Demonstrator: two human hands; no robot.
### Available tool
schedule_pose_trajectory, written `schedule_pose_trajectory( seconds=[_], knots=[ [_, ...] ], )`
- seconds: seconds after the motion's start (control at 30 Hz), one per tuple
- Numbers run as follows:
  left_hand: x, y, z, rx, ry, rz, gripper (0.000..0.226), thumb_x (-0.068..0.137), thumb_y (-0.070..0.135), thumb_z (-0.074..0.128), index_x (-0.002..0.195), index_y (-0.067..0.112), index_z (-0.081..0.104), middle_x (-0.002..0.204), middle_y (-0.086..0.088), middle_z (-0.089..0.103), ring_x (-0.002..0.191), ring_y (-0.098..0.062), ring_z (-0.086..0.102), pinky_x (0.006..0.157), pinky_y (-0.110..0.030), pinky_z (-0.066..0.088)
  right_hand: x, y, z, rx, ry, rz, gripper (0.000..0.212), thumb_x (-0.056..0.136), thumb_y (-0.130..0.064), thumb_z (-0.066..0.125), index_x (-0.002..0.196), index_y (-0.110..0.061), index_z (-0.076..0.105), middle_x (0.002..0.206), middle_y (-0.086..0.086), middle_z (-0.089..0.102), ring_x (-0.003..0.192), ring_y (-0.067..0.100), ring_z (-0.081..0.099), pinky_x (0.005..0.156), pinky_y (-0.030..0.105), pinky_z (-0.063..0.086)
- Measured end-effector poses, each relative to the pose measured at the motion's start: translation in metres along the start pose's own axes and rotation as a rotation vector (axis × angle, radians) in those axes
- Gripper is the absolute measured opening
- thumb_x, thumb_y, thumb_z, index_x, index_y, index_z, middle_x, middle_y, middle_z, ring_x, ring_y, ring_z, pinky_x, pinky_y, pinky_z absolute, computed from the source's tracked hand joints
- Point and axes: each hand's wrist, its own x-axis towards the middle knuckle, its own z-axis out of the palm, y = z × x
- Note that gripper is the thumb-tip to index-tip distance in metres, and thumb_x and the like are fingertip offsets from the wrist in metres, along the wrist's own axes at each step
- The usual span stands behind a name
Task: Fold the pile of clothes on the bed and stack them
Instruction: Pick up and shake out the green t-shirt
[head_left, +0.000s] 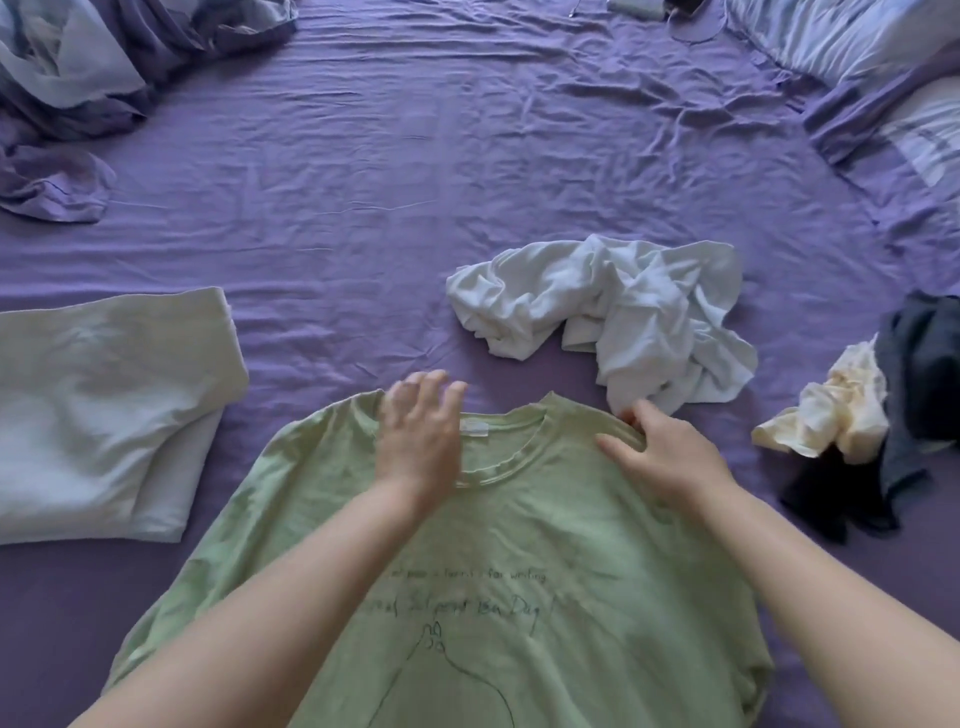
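Green T-shirt (519, 545) spread face-up on the purple bed (389, 182).
Left hand (418, 436) hovers released beside its collar; right hand (662, 452) pinches its shoulder. Crumpled white garment (613, 317) lies just beyond; folded pale garment (104, 410) left.

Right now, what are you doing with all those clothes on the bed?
A person is folding laundry. The green T-shirt lies spread flat, print up. The left hand is open over the collar; the right hand pinches the shoulder. One pale folded garment sits to the left. A crumpled white garment and a small cream-and-dark pile still wait.
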Motion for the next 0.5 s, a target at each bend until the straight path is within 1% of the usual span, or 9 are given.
schedule_pose_trajectory(
  seconds=[0.07, 0.1, 0.17, 0.2, 0.23, 0.3, 0.33, 0.4, 0.5],
  knots=[
    [0.002, 0.054, -0.006, -0.185, -0.004, 0.232, 0.050, 0.075, 0.011, 0.036, 0.121, 0.015, 0.058, 0.121, -0.006, 0.060, 0.105, -0.029, 0.055, 0.087, -0.040, 0.050, -0.005, 0.011, -0.016, 0.217, -0.145, -0.001, 0.023, 0.081, -0.039, 0.066, 0.079, -0.020, 0.054, 0.073, -0.006, 0.056, 0.074, 0.015, 0.053, 0.066, 0.032, 0.041],
    [0.006, 0.079, -0.011, -0.273, -0.095, 0.310, 0.054, 0.078, 0.007, 0.039, 0.129, 0.018, 0.052, 0.129, -0.003, 0.056, 0.106, -0.029, 0.055, 0.085, -0.039, 0.051, -0.009, 0.014, -0.023, 0.312, -0.188, -0.017, 0.017, 0.080, -0.030, 0.068, 0.078, -0.017, 0.058, 0.070, -0.006, 0.056, 0.070, 0.013, 0.051, 0.063, 0.030, 0.041],
    [0.020, 0.121, -0.024, -0.454, -0.402, 0.323, 0.070, 0.083, 0.000, 0.046, 0.145, 0.029, 0.031, 0.145, 0.004, 0.041, 0.117, -0.024, 0.051, 0.091, -0.038, 0.047, -0.015, 0.018, -0.038, 0.467, -0.230, -0.060, 0.008, 0.079, -0.018, 0.067, 0.088, -0.017, 0.067, 0.073, -0.010, 0.063, 0.069, 0.010, 0.055, 0.064, 0.028, 0.046],
    [0.027, 0.137, -0.028, -0.513, -0.569, 0.291, 0.072, 0.085, 0.001, 0.047, 0.147, 0.032, 0.025, 0.145, 0.003, 0.042, 0.119, -0.023, 0.051, 0.093, -0.036, 0.045, -0.017, 0.022, -0.043, 0.500, -0.223, -0.087, 0.013, 0.079, -0.016, 0.067, 0.092, -0.018, 0.068, 0.077, -0.013, 0.067, 0.072, 0.007, 0.058, 0.066, 0.027, 0.047],
    [0.034, 0.148, -0.032, -0.534, -0.657, 0.271, 0.067, 0.086, 0.003, 0.047, 0.146, 0.030, 0.030, 0.138, -0.002, 0.050, 0.117, -0.026, 0.053, 0.091, -0.036, 0.045, -0.020, 0.025, -0.048, 0.488, -0.209, -0.102, 0.012, 0.079, -0.016, 0.067, 0.090, -0.019, 0.069, 0.074, -0.015, 0.067, 0.070, 0.003, 0.056, 0.065, 0.025, 0.046],
    [0.047, 0.156, -0.036, -0.487, -0.659, 0.242, 0.038, 0.086, 0.008, 0.049, 0.122, 0.017, 0.058, 0.109, -0.009, 0.063, 0.104, -0.031, 0.057, 0.084, -0.037, 0.044, -0.025, 0.033, -0.057, 0.439, -0.197, -0.085, 0.002, 0.077, -0.019, 0.068, 0.076, -0.019, 0.066, 0.056, -0.017, 0.055, 0.057, -0.002, 0.046, 0.057, 0.019, 0.038],
    [0.052, 0.153, -0.038, -0.455, -0.628, 0.217, 0.025, 0.085, 0.008, 0.050, 0.104, 0.013, 0.065, 0.097, -0.010, 0.064, 0.098, -0.032, 0.058, 0.081, -0.037, 0.046, -0.027, 0.038, -0.059, 0.427, -0.207, -0.073, 0.010, 0.076, -0.020, 0.070, 0.069, -0.019, 0.063, 0.052, -0.015, 0.050, 0.053, -0.001, 0.041, 0.054, 0.018, 0.035],
    [0.061, 0.143, -0.039, -0.437, -0.547, 0.169, 0.020, 0.082, 0.005, 0.050, 0.090, 0.011, 0.068, 0.088, -0.011, 0.064, 0.089, -0.031, 0.060, 0.076, -0.037, 0.050, -0.035, 0.047, -0.063, 0.464, -0.266, -0.043, 0.023, 0.075, -0.020, 0.072, 0.060, -0.016, 0.055, 0.052, -0.012, 0.044, 0.052, 0.002, 0.037, 0.052, 0.018, 0.031],
    [0.073, 0.131, -0.039, -0.487, -0.519, 0.079, 0.028, 0.079, 0.001, 0.049, 0.090, 0.014, 0.071, 0.082, -0.009, 0.064, 0.082, -0.030, 0.062, 0.073, -0.037, 0.052, -0.044, 0.060, -0.067, 0.536, -0.295, -0.008, 0.025, 0.077, -0.021, 0.073, 0.060, -0.016, 0.055, 0.052, -0.012, 0.043, 0.053, 0.003, 0.037, 0.052, 0.018, 0.031]
  ],
)
